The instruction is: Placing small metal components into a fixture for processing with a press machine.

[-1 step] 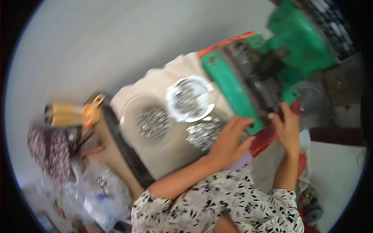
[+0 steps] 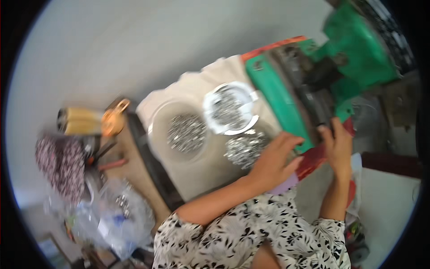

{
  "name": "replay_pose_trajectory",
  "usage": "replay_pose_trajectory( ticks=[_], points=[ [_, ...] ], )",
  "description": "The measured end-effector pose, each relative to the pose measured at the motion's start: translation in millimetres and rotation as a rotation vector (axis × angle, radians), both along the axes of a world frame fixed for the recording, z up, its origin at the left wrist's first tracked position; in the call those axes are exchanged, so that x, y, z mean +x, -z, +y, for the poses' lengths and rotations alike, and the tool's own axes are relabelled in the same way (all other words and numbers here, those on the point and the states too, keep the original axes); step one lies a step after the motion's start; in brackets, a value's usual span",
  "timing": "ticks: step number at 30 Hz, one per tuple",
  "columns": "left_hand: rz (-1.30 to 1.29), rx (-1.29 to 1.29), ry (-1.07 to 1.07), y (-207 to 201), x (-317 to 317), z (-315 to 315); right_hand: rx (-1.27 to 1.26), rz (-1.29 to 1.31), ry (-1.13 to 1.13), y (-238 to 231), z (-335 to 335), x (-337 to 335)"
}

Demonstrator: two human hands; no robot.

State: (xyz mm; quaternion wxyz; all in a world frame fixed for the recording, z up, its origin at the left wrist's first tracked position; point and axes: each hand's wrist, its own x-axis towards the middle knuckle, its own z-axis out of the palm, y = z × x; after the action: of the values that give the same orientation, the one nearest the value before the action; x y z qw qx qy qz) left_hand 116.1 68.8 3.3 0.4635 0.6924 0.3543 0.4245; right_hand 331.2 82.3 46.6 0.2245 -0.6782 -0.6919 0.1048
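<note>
A green bench machine (image 2: 275, 101) with a dark metal slide stands to the right of the worktop. At its near end my left hand (image 2: 273, 161) reaches over the table, thumb and forefinger apart with a gap between them; blur hides any small piece there. My right hand (image 2: 339, 145) is at the machine's near right corner, its fingers spread and their tips against the dark metal part. Left of my left hand lies a loose heap of small shiny metal pieces (image 2: 246, 149). Beyond it are a white dish (image 2: 246, 96) and a translucent round tub (image 2: 156, 143), both holding similar pieces.
At the left, yellow-handled tools (image 2: 83, 121), an orange tape-like tool (image 2: 113, 123), a speckled cloth (image 2: 60, 166) and a clear plastic bag (image 2: 112, 228) crowd the side. A dark bar (image 2: 152, 161) edges the worktop. Red material (image 2: 311, 162) lies below the machine.
The whole view has shifted, so the table and machine appear slightly farther right and higher. Both hands keep about the same place against the machine.
</note>
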Motion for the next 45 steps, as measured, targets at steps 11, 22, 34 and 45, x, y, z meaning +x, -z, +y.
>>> replay_pose_trajectory(
  ticks=[11, 22, 34, 45],
  points=[
    [-0.319, -0.421, 0.067, -34, -42, -16, 0.175, 0.171, 0.09, -4, -103, 10],
    [-0.187, -0.341, -0.162, -64, -151, 12, -0.086, 0.652, -0.673, -35, 31, -131],
    [0.16, -0.001, -0.774, -50, -206, 11, -0.118, 0.701, -0.627, -14, 58, -189],
    [0.021, -0.803, -0.107, -25, -135, -64, -0.581, 1.034, -0.069, 33, -50, -22]
  ],
)
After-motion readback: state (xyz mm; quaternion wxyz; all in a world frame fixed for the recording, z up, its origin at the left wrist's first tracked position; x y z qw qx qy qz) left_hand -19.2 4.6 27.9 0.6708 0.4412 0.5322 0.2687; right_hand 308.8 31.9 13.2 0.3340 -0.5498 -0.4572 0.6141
